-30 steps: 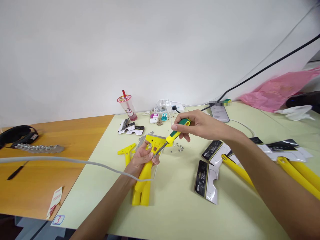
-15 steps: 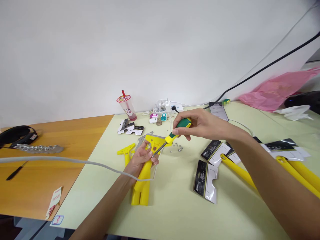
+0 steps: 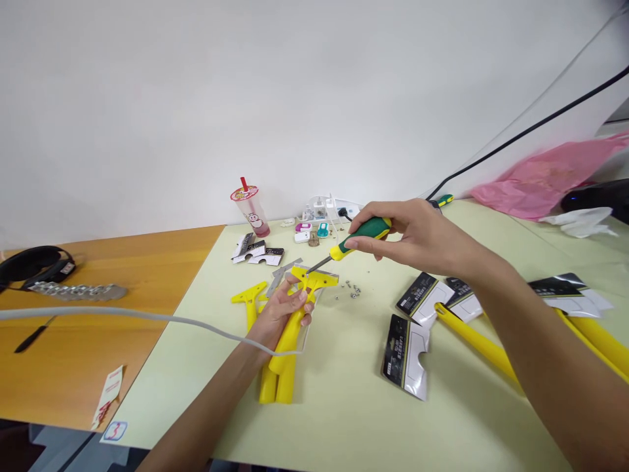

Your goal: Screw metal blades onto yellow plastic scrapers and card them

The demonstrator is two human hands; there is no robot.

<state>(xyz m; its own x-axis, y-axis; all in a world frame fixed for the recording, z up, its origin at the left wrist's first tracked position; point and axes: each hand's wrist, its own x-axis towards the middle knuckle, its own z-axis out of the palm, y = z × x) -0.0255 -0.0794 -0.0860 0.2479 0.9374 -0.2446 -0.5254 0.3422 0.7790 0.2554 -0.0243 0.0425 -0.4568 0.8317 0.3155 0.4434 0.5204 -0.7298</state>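
My left hand (image 3: 287, 305) is wrapped round a yellow scraper (image 3: 289, 333), its wide T-shaped head tilted up and away. In my right hand (image 3: 407, 236) is a screwdriver (image 3: 366, 235) with a green and yellow handle. Its tip meets the scraper head near a hole, though I cannot make out a screw there. Another yellow scraper (image 3: 249, 298) lies beside my left hand, and yellow handles show under the held one. Behind the fingers are flat grey metal blades (image 3: 282, 270). Several small screws or nuts (image 3: 352, 288) are scattered right of the scraper head.
Black-and-white packaging cards (image 3: 405, 357) and more yellow handles (image 3: 476, 344) lie to the right. At the back stand a lidded cup (image 3: 253, 210) and a power strip (image 3: 319, 208). A grey cable (image 3: 196, 326) crosses before my left forearm. A pink bag (image 3: 545, 177) lies back right.
The screwdriver tip has moved up from the scraper's neck to its head, and my right hand has shifted right and slightly up. The scraper head has turned in my left hand.
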